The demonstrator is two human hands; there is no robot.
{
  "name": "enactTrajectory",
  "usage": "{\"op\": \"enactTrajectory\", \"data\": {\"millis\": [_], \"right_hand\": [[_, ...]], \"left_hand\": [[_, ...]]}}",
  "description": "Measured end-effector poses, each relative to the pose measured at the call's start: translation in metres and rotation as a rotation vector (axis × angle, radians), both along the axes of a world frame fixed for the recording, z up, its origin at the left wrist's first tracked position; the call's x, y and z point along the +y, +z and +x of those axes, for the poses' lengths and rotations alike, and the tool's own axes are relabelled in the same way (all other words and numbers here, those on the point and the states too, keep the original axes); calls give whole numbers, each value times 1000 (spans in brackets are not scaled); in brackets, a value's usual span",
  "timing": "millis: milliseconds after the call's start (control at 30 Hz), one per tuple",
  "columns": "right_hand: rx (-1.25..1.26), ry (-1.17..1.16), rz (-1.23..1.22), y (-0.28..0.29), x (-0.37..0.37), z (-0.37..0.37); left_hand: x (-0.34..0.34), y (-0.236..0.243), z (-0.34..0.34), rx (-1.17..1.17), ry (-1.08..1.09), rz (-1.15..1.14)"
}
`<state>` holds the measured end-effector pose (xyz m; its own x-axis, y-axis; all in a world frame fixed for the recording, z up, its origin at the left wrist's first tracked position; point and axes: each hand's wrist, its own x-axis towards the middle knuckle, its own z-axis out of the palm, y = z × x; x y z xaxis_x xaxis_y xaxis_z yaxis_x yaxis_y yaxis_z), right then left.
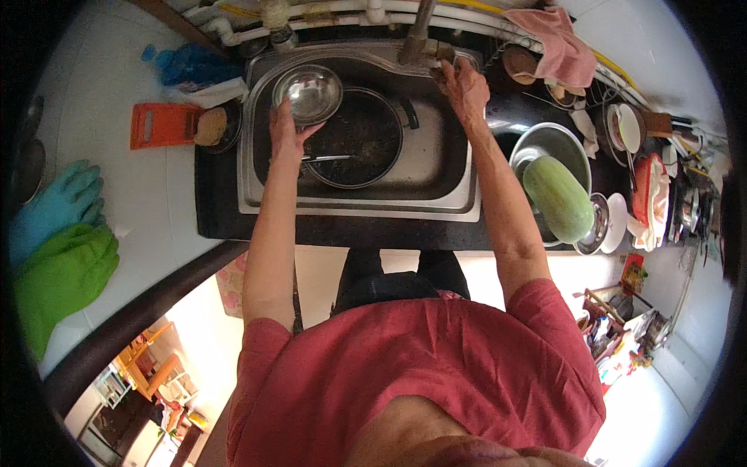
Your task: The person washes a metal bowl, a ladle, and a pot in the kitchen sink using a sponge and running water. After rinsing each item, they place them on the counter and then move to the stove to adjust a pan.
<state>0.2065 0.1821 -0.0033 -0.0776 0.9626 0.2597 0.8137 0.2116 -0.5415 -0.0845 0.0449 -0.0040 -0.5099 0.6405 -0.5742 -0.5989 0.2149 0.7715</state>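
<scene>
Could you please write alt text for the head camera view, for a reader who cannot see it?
A person's left hand holds a small metal bowl above a dark round pan in a steel sink, while the right hand is at the tap. To the right, a green melon lies in or across a metal basin.

Both arms (270,233) reach forward, well apart, the left hand (287,134) gripping, the right hand (465,92) angled inward.

A pan (377,128) is set in the sink (440,167), a bowl (309,93) held over it, a melon (558,198) placed to its right.
</scene>
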Motion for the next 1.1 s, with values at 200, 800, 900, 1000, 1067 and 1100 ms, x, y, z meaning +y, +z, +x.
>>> {"op": "enactTrajectory", "data": {"millis": [200, 800, 900, 1000, 1067, 1100], "right_hand": [[-75, -46, -39, -16, 12, 8], [45, -21, -82, -18, 14, 16], [88, -28, -47, -21, 14, 14], [85, -33, -33, -25, 15, 15], [46, -27, -46, -26, 18, 17], [70, -22, -45, -26, 17, 18]], "left_hand": [[7, 15, 5, -50, -101, 135], [17, 20, 5, -38, -106, 155], [19, 17, 4, -45, -98, 145], [21, 14, 3, -38, -100, 136], [21, 11, 2, -33, -127, 143], [21, 11, 2, -33, -134, 150]]}}
